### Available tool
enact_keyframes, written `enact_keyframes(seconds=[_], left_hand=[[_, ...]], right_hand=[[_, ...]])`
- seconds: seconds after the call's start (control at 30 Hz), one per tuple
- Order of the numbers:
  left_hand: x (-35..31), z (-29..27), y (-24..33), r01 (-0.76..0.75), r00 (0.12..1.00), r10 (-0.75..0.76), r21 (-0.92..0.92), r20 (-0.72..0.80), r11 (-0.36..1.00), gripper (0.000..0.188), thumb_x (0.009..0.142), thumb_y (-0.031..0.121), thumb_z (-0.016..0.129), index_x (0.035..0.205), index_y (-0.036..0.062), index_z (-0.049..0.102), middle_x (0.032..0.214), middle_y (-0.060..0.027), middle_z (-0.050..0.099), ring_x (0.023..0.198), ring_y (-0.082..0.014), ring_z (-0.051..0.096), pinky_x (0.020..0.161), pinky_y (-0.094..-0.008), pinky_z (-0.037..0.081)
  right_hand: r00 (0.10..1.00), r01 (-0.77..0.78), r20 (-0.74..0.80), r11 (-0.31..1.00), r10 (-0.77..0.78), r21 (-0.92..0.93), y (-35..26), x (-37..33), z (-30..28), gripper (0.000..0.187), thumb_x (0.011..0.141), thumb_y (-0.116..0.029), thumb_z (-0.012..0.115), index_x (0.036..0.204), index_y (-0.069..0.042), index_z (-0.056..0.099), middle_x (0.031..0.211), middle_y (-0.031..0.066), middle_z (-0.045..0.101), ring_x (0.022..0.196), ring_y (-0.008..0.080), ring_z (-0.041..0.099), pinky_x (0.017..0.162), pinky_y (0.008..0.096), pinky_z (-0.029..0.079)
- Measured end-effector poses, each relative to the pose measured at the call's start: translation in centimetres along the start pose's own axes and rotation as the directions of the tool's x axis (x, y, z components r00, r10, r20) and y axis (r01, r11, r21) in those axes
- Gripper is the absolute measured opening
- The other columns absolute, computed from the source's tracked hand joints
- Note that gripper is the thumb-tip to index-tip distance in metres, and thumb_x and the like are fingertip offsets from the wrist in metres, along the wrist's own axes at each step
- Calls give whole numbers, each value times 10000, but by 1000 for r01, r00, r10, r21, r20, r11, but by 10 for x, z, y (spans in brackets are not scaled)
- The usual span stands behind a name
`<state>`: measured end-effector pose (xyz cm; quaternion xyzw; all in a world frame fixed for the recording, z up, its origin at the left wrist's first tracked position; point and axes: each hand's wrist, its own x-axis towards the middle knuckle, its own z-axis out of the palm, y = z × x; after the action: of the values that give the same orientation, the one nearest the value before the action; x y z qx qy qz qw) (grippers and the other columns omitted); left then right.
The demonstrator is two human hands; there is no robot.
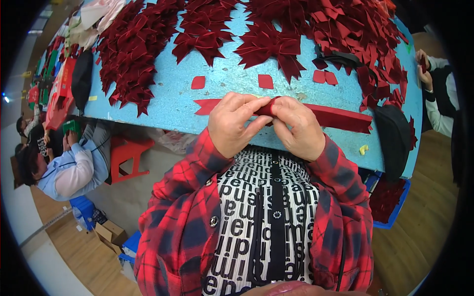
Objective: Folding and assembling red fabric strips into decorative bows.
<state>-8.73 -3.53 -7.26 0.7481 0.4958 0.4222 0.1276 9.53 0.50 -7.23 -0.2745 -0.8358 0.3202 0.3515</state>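
Both my hands meet over the near edge of the blue table, fingers pinched on a small piece of dark red velvet ribbon [266, 107]. My left hand [232, 123] grips its left side between thumb and fingers. On its other side my right hand [298, 126] closes with thumb and fingertips. Behind and beneath the hands lies a long flat red ribbon strip [340, 118] with notched ends. Three places just beyond hold small red fabric pieces: a square [198, 82], another square [265, 81] and a folded-looking pair [325, 77].
Heaps of dark red ribbon bows [140, 44] and loose red strips [355, 29] cover the far side of the blue table [173, 106]. A black cloth item [392, 140] hangs at the right edge, above a blue crate [390, 202]. A red stool [128, 158] and co-workers are nearby.
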Motion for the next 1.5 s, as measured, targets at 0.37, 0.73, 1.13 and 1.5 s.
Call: enact_keyframes(seconds=[0.37, 0.73, 1.13, 1.5], left_hand=[[11, 20, 7, -45, 998, 47, -45, 47, 998, 270, 711, 69, 755, 970, 54, 679, 829, -67, 670, 753, -250, 605, 668, -339, 487], [31, 3, 16, -27, 996, 36, -103, 79, 994, 193, 736, 11, 723, 920, 39, 672, 809, -79, 653, 746, -250, 598, 661, -333, 473], [43, -24, 1, 18, 1000, -15, -147, 24, 989, 239, 746, -33, 709, 970, 50, 692, 818, -57, 658, 759, -204, 587, 683, -298, 464], [45, -38, 1, -82, 994, 94, -194, 57, 978, 242, 758, -45, 696, 976, 61, 698, 822, -41, 664, 774, -180, 585, 710, -285, 458]], right_hand=[[975, -197, -56, 955, 214, 223, 8, -20, -10, 358, 765, 66, 631, 1103, 5, 529, 901, 109, 617, 760, 187, 633, 696, 305, 521], [931, -359, 10, 910, 365, 208, 20, -35, -33, 614, 719, 40, 707, 1283, -60, 488, 893, 57, 615, 791, 145, 593, 755, 294, 505], [987, -133, 41, 923, 158, -360, 72, -63, -62, 344, 689, -21, 712, 1023, -62, 641, 895, 65, 618, 881, 253, 566, 839, 380, 433], [990, -87, -115, 991, 75, -104, 50, -33, -14, 365, 699, -64, 755, 1043, -41, 636, 952, 107, 613, 951, 288, 570, 862, 379, 442]])
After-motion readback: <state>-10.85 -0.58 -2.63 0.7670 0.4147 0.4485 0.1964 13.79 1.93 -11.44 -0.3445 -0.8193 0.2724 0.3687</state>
